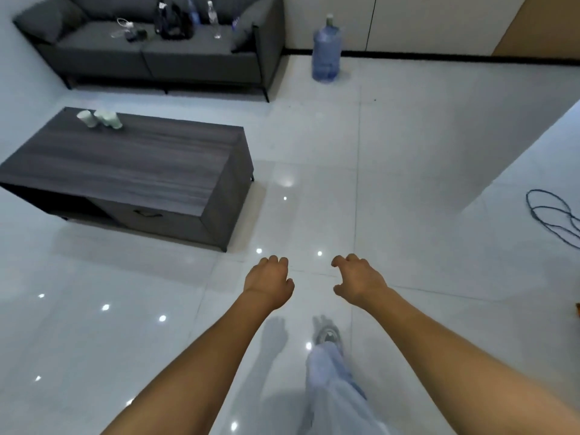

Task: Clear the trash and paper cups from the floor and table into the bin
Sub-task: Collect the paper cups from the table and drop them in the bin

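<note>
while both hands, left hand (270,279) and right hand (357,279), hang loosely curled and empty, the paper cups (99,118) at the tabletop's (135,158) far left should be approached and gripped one per hand.

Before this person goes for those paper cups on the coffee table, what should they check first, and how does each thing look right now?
1. Left hand free: ok, fingers loosely curled, holding nothing.
2. Right hand free: ok, also holding nothing.
3. Paper cups located: ok, at the far left corner of the coffee table, out of arm's reach.
4. Path to the table: ok, bare floor ahead.
5. Cups empty: cannot tell.
6. Bin in sight: not ok, none visible.
</note>
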### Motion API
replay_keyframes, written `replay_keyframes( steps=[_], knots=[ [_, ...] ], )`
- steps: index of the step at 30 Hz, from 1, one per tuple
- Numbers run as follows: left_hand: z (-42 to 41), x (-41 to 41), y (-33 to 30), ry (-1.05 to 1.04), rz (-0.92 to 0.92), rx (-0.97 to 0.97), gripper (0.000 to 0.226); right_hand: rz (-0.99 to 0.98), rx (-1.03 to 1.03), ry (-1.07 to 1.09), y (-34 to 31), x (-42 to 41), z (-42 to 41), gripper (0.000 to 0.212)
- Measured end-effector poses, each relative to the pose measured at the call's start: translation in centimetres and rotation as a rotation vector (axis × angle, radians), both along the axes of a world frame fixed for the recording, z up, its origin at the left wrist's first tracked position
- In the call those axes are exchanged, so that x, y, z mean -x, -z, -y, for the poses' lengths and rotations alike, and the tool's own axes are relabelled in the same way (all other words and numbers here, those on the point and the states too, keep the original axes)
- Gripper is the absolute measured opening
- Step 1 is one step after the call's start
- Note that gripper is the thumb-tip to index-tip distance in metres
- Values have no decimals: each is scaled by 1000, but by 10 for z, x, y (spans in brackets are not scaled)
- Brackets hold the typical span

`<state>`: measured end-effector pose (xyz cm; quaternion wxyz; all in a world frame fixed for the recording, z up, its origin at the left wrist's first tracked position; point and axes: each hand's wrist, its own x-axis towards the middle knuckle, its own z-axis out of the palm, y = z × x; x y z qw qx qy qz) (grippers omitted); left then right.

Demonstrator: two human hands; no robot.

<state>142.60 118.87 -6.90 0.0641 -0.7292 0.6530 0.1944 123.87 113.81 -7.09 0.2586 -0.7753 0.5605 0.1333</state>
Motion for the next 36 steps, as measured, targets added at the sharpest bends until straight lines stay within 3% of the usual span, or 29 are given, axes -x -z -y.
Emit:
replay_keyframes(
  steps=[11, 29, 36],
  knots=[
    [228, -48, -6, -161, -17, -35, 41, 21, -22, -115, -7, -57, 249, 53],
    [644, -204, -3, -203, -57, -70, 42, 23, -53, -157, -5, -215, 672, 54],
    [799, -260, 6, -356, -109, -90, 43, 10, -14, -277, -2, -277, 857, 51]
  ],
)
